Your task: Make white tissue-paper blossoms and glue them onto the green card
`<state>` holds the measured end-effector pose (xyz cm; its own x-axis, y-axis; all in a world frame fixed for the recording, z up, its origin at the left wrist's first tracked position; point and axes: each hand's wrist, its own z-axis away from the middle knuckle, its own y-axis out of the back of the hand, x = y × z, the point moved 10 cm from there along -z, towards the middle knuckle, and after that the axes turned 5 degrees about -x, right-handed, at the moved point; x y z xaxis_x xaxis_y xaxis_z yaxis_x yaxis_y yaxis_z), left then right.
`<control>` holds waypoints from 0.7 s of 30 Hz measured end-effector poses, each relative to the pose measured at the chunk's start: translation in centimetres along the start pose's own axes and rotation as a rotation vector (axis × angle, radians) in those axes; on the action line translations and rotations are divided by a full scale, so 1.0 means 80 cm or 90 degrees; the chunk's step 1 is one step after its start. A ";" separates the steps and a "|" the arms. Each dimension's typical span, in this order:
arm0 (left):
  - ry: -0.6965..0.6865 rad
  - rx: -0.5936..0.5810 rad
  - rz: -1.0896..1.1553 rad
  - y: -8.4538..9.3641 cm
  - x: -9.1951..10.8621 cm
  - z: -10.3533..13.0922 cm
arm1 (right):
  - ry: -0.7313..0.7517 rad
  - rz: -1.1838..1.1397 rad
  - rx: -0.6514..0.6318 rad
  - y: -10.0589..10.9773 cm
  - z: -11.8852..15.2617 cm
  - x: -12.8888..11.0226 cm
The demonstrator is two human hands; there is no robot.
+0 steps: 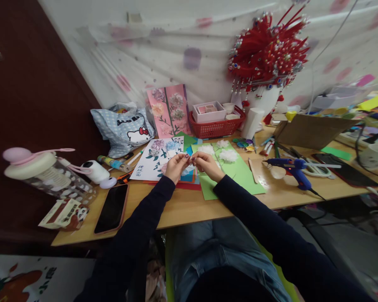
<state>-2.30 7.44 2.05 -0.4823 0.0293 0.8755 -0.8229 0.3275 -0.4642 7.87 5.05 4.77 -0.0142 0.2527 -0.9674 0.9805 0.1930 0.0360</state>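
Note:
My left hand (175,167) and my right hand (208,164) meet fingertip to fingertip above the papers, both closed in a pinch. Whatever lies between them is too small to make out; something pale shows just below the fingers. Under my left hand is a white sheet with painted flowers (149,157), overlapping red, orange and blue papers. My right hand is over a green sheet (214,186), on which fluffy white flowers (228,156) with thin stems lie.
A blue hot glue gun (291,167) rests at the right, near a dark phone (343,167). Behind stand a red basket (217,128), a pink flower picture (170,111) and a red beaded headdress (267,50). Leftward are another phone (111,208) and a water bottle (53,180).

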 end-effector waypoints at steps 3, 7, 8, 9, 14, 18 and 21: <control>-0.001 -0.020 -0.032 -0.003 0.001 0.001 | 0.007 0.003 0.002 0.000 0.000 -0.001; 0.001 -0.014 -0.032 -0.002 0.000 0.001 | 0.007 0.008 0.001 0.000 0.000 0.000; 0.002 -0.010 -0.022 -0.002 0.000 0.001 | 0.005 0.006 0.001 0.000 0.000 0.001; 0.003 -0.006 -0.012 -0.001 -0.001 0.000 | 0.003 0.003 0.001 0.000 0.000 0.001; -0.004 0.028 -0.002 0.007 0.000 -0.001 | -0.008 -0.021 0.010 0.002 0.000 0.002; -0.047 0.083 -0.011 0.025 0.006 -0.005 | -0.017 -0.058 0.018 0.004 -0.001 0.005; -0.065 0.140 -0.014 0.041 0.008 -0.006 | -0.018 -0.100 0.026 0.006 -0.003 0.010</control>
<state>-5.17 8.99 1.14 -0.4819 -0.0750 0.8730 -0.8739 0.1133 -0.4726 8.29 5.54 4.10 -0.1629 0.1949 -0.9672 0.9737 0.1898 -0.1258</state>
